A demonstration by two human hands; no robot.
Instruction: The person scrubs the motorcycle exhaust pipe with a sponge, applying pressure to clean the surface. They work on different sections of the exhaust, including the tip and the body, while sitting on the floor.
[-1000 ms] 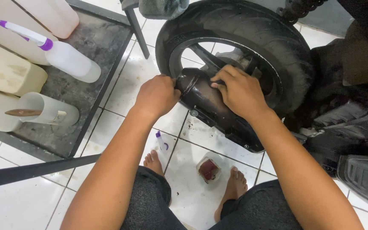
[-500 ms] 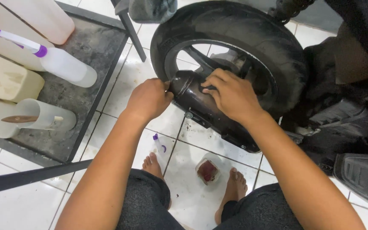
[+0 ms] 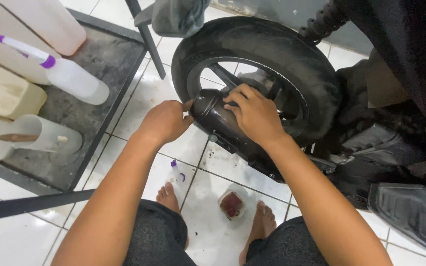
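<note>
White floor tiles (image 3: 139, 103) lie under the person's bare feet, and between the feet stands a small clear cup (image 3: 232, 203) of dark red matter. A small purple-capped tube (image 3: 177, 170) lies on the tile just beside the left foot. Further out, the left hand (image 3: 164, 121) is curled, with fingertips and thumb touching the rounded end of the black exhaust muffler (image 3: 223, 125). The right hand (image 3: 252, 114) lies over the top of the same muffler with fingers bent and pressed down on it; whether it pinches anything beneath cannot be told. The muffler sits across the lower face of the rear tyre (image 3: 272, 54) of a dark scooter. To the left, a grey metal tray (image 3: 104, 64) holds pale plastic bottles, among them a squeeze bottle (image 3: 75, 79) with a purple cap.
</note>
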